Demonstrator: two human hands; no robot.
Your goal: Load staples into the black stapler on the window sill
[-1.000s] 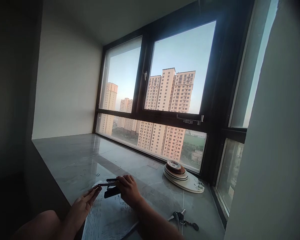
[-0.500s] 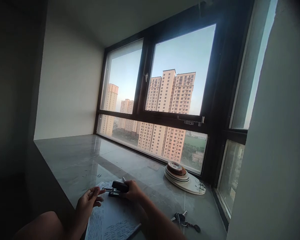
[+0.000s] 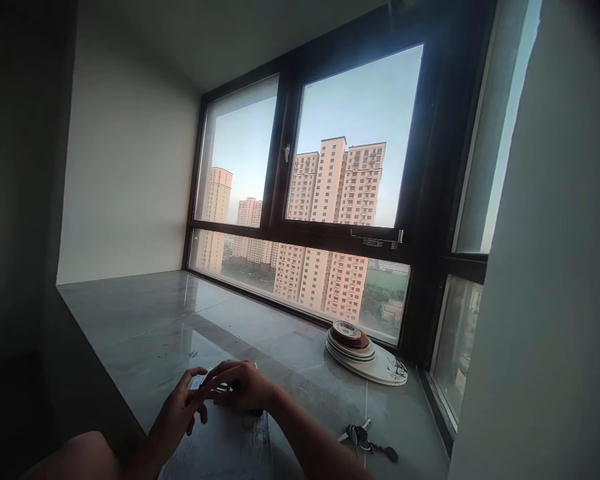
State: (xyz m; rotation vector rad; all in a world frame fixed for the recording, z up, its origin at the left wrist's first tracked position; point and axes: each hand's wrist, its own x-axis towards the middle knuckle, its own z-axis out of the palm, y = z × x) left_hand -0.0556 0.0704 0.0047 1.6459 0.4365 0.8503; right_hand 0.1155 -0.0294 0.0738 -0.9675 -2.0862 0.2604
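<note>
Over the sheets of paper, which are covered in small dark marks, my two hands meet at the fingertips. My right hand arches round a dark stapler; only a shiny metal strip and a little of its dark body show beneath the fingers. My left hand is at the stapler's left end, thumb and forefinger bent toward my right fingertips. Whatever lies between those fingertips is too small and dark to make out. The paper rests on the grey stone sill, partly hidden by my forearms.
To the right, a bunch of keys lies on the sill. Behind it sits a stack of plates and round boards, close to the window frame. A bent knee shows at lower left.
My right hand has shifted left and its fingers now reach over to my left hand, covering most of the stapler. The view has turned slightly.
</note>
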